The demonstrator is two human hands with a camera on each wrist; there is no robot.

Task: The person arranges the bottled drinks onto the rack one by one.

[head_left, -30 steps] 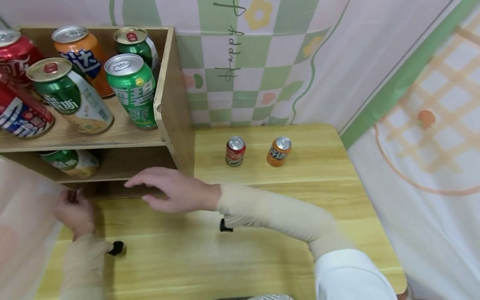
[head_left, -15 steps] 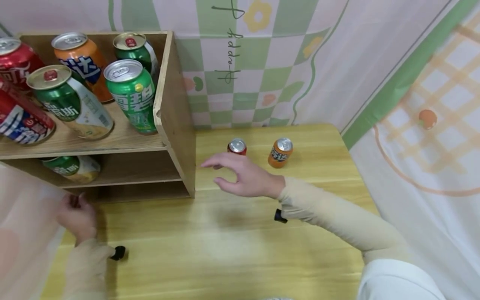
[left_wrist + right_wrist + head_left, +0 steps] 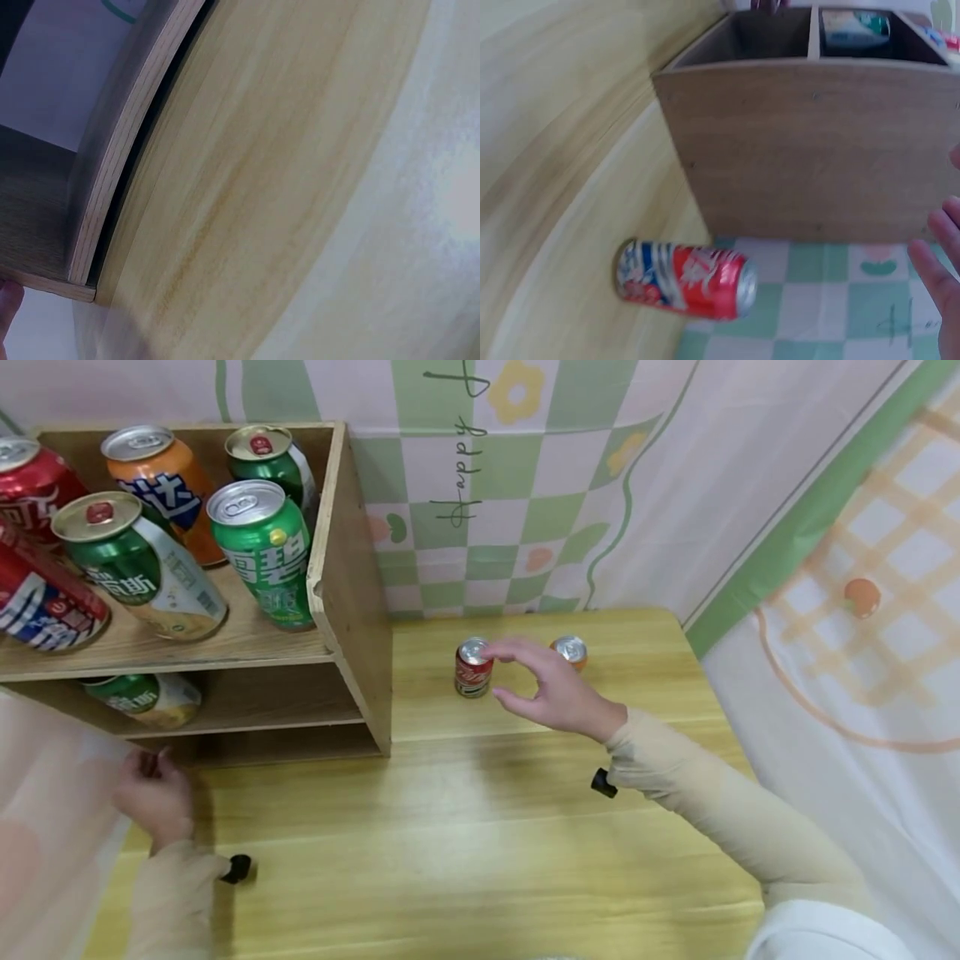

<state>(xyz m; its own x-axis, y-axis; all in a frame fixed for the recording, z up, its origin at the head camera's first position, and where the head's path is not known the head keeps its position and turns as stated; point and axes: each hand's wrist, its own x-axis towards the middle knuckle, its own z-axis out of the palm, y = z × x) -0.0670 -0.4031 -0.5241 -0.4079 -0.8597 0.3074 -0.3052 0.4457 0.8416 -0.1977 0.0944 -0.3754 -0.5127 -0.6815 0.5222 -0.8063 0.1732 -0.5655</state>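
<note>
My right hand [image 3: 558,687] hovers over the back of the table, thumb and fingers spread apart, holding nothing. Its fingertips come right beside the top of a red cola can [image 3: 473,674], which stands upright; in the right wrist view the fingers [image 3: 939,274] show apart from this can. Behind the hand is an orange soda can [image 3: 572,651], mostly hidden except for its top. At the lower left corner of a wooden shelf [image 3: 352,577], my left hand [image 3: 155,797] grips the side panel with curled fingers; a fingertip shows at the panel's edge in the left wrist view.
Several cans stand on the upper level, among them a green soda can [image 3: 262,556] and an orange can [image 3: 161,493]. A green-and-gold can [image 3: 146,697] is on the level below. The wooden table [image 3: 450,860] meets a checkered curtain [image 3: 487,527] at the back.
My right hand has moved from the front of the shelf rightward and back to the red cola can, now overlapping the orange can. The left hand stays at the shelf corner.
</note>
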